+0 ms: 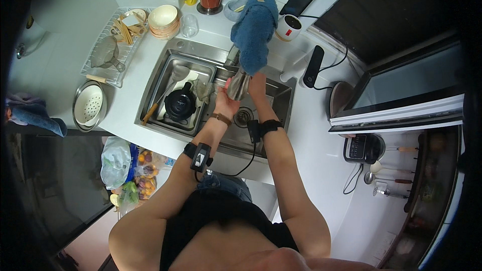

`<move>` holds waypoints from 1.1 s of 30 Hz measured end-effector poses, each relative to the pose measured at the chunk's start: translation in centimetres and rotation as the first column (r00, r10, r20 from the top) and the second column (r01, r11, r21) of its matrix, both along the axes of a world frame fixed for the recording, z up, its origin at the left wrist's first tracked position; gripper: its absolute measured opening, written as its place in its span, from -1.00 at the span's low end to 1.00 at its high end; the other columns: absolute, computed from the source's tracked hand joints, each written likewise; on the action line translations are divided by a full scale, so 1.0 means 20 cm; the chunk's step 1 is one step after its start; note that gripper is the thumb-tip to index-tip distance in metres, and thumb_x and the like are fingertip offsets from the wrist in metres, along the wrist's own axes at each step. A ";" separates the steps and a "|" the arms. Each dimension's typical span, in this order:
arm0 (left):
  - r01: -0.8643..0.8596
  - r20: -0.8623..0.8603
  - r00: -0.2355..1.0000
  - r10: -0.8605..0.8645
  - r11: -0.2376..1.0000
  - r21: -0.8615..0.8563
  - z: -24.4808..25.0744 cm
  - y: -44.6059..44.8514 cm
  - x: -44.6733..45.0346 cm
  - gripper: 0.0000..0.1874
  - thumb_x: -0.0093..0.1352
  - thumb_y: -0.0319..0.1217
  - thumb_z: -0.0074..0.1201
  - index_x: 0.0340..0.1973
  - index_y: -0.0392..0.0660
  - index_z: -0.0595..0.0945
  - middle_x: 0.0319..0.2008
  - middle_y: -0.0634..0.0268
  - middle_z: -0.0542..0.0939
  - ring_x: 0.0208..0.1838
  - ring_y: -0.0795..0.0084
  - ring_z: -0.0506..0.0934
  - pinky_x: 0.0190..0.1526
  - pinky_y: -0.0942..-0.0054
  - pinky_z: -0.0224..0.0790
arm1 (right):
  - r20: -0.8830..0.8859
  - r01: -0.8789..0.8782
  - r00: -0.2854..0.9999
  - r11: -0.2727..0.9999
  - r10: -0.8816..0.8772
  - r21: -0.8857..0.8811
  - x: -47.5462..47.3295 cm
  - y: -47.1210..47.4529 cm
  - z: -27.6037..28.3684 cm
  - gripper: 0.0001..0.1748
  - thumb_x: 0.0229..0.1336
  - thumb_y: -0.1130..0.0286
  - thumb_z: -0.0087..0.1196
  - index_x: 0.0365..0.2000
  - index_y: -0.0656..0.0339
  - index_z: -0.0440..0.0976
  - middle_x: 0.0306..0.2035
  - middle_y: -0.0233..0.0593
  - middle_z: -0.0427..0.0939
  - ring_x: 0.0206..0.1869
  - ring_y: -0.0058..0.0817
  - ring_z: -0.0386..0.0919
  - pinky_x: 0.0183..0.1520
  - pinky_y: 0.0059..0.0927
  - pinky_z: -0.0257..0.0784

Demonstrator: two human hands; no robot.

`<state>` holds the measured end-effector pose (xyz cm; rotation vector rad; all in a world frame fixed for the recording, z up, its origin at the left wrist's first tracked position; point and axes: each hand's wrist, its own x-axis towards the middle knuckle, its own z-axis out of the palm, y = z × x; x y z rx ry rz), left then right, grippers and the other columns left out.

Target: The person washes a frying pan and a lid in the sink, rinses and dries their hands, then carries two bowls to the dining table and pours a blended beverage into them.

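My left hand (226, 104) is over the right basin of a stainless steel sink (180, 49), palm partly turned up beside the metal faucet head (239, 86). The faucet head covers part of its fingers. My right hand (258, 84) is on the other side of the faucet head, its fingers mostly hidden. Whether either hand holds anything does not show. A blue towel (254, 32) drapes over the faucet above both hands. Below them is a round drain (243, 116).
A steel tray (171, 60) in the left basin holds a black pot-like vessel (180, 104), a wooden-handled ladle (150, 114) and a mesh scrubber (203, 90). Stacked bowls (163, 20), a dish rack (119, 77) and a colander (88, 103) stand left. A window sash (399, 113) juts in at right.
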<state>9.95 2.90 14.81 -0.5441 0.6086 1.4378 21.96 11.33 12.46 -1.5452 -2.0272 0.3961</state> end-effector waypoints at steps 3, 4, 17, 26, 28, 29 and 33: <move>0.059 -0.081 0.995 -0.060 0.998 -0.015 -0.05 0.00 -0.02 -0.31 0.62 0.07 -0.61 0.22 -0.13 0.51 0.29 0.21 0.51 0.35 0.15 0.41 0.44 0.09 0.11 | -0.060 -0.004 0.998 1.000 0.003 -0.029 0.00 -0.06 -0.08 -0.76 0.25 0.50 0.02 -0.11 0.33 0.56 -0.25 0.16 0.60 -0.20 0.12 0.57 -0.14 -0.07 0.47; 0.088 -0.124 0.988 -0.088 0.996 -0.011 -0.07 0.00 -0.02 -0.32 0.62 0.07 -0.61 0.24 -0.13 0.49 0.30 0.22 0.49 0.36 0.16 0.40 0.45 0.10 0.09 | -0.138 0.022 0.990 1.000 -0.020 0.014 -0.01 -0.10 -0.11 -0.72 0.25 0.50 0.02 -0.05 0.32 0.54 -0.20 0.16 0.60 -0.15 0.13 0.57 -0.12 -0.06 0.47; 0.464 -0.459 0.777 -0.430 0.885 -0.044 -0.35 -0.26 -0.07 -0.30 0.55 0.16 -0.25 0.44 0.00 0.27 0.29 0.16 0.44 0.32 0.15 0.42 0.27 0.17 0.29 | -0.808 -0.322 0.282 0.743 -0.516 -0.587 -0.39 -0.66 -0.31 -0.25 0.45 -0.14 -0.18 0.34 0.27 0.23 0.33 -0.02 0.32 0.37 -0.24 0.26 0.42 -0.31 0.12; 0.334 0.071 0.890 -0.451 0.749 0.572 -0.54 -0.26 -0.11 -0.62 0.52 -0.20 -0.06 0.16 -0.10 0.46 0.00 0.10 0.59 0.00 0.17 0.58 -0.02 0.16 0.50 | -0.863 -0.363 -0.001 0.804 -0.506 -0.471 -0.39 -0.35 -0.61 -0.53 0.49 0.17 -0.18 -0.02 0.46 0.45 0.02 0.11 0.51 0.08 -0.12 0.53 0.13 -0.11 0.51; 0.722 -0.586 0.666 -0.461 0.597 0.350 -0.65 -0.20 -0.09 -0.59 0.52 -0.20 -0.08 0.19 -0.14 0.42 -0.07 0.11 0.58 -0.10 0.25 0.57 -0.13 0.22 0.50 | -0.887 -0.380 0.171 0.803 -0.428 -0.460 -0.32 -0.32 -0.65 -0.55 0.48 0.20 -0.16 -0.12 0.46 0.50 -0.07 0.10 0.57 0.01 -0.12 0.58 0.08 -0.11 0.54; 0.800 -0.869 0.293 -0.399 0.600 -0.005 -0.70 -0.19 -0.08 -0.57 0.53 -0.19 -0.09 0.20 -0.17 0.40 -0.11 0.13 0.57 -0.16 0.30 0.56 -0.20 0.25 0.50 | -0.882 -0.393 0.212 0.789 -0.421 -0.472 -0.29 -0.32 -0.65 -0.55 0.46 0.20 -0.14 -0.16 0.47 0.53 -0.10 0.11 0.60 -0.02 -0.12 0.59 0.05 -0.12 0.55; 0.614 -0.396 0.789 -0.470 0.628 0.478 -0.84 -0.16 -0.07 -0.73 0.56 -0.26 -0.18 0.04 -0.14 0.47 -0.25 0.20 0.53 -0.23 0.32 0.53 -0.23 0.36 0.46 | -0.752 -0.487 0.057 0.640 -0.657 -0.595 -0.21 -0.48 -0.52 -0.53 0.39 0.16 -0.02 -0.26 0.48 0.55 -0.11 0.13 0.63 -0.09 -0.17 0.62 0.00 -0.22 0.53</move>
